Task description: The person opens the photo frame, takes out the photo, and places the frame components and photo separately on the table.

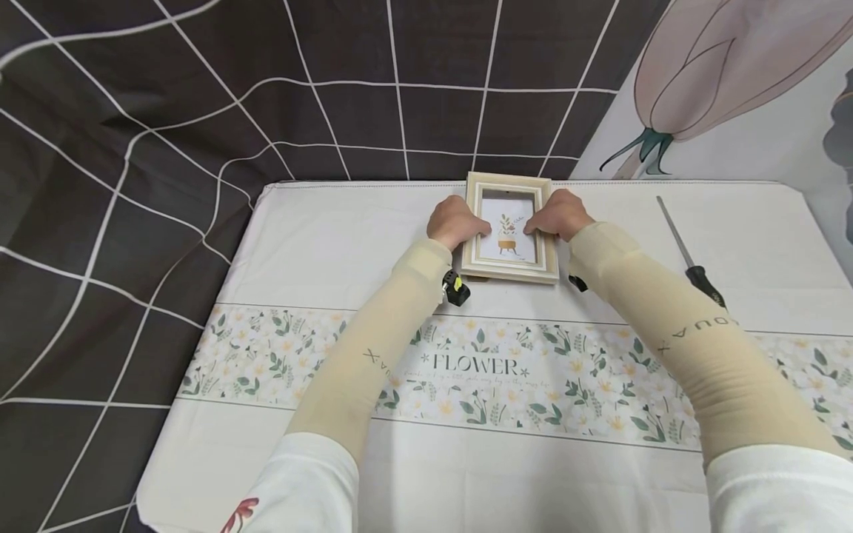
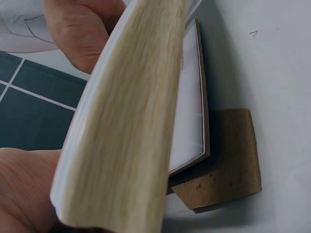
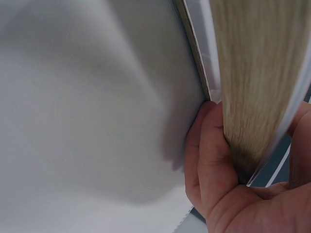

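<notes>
Both hands hold a cream wooden picture frame [image 1: 509, 274] near the table's far edge. The left hand [image 1: 455, 222] grips its left side, the right hand [image 1: 562, 215] its right side; both thumbs lie over the front. Inside the opening shows a print of a potted plant [image 1: 508, 235]. In the left wrist view the frame's moulding [image 2: 121, 116] stands apart from a thin backed panel [image 2: 188, 126] beneath it. A brown flat piece [image 2: 226, 177] sticks out below that panel. Curled fingers [image 3: 212, 160] wrap the frame's edge in the right wrist view.
A screwdriver [image 1: 693, 259] with a black handle lies to the right of the right forearm. The white table cover [image 1: 333, 244] bears a printed floral band. A dark grid-patterned cloth [image 1: 433, 118] hangs behind and at the left.
</notes>
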Demonstrator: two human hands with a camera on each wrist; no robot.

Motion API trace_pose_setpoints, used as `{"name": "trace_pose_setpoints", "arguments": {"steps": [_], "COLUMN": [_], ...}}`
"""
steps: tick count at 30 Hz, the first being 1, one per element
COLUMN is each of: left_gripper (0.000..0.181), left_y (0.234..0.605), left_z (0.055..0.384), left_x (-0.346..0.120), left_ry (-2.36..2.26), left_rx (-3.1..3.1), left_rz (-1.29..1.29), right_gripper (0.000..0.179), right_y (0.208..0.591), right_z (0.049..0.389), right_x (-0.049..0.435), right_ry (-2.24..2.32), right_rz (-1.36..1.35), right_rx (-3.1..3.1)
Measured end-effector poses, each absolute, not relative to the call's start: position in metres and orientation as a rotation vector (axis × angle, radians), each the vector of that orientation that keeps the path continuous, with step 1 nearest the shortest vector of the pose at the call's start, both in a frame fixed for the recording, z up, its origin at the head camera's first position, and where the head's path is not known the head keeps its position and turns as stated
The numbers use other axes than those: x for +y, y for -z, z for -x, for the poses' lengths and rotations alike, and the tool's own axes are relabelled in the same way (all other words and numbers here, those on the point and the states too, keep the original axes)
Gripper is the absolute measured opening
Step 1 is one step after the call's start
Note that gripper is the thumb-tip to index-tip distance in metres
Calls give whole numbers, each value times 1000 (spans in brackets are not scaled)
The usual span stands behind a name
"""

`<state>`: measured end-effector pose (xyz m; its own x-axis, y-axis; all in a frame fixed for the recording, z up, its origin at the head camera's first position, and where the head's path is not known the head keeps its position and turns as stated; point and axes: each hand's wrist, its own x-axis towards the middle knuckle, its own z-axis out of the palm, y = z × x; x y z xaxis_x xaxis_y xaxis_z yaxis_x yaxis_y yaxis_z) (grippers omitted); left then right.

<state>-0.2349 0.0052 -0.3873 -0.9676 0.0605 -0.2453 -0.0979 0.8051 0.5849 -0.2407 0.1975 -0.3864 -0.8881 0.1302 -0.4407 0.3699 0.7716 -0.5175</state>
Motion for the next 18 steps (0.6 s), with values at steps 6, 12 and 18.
{"name": "trace_pose_setpoints", "arguments": {"steps": [6, 12, 18], "left_gripper": [27, 26, 26], "left_y": [387, 386, 387], "left_z": [236, 236, 235], "left_x": [6, 6, 6], "left_ry": [-916, -909, -911], "left_rx": [2741, 2747, 2743], "left_rz": [39, 44, 52], "right_gripper": [40, 40, 46], "right_y": [388, 385, 385], "right_z": [242, 241, 240], "right_x": [198, 198, 198], "right_ry": [887, 898, 894], "right_rz": [-382, -382, -372], "right_rx": [2580, 2575, 2567]}}
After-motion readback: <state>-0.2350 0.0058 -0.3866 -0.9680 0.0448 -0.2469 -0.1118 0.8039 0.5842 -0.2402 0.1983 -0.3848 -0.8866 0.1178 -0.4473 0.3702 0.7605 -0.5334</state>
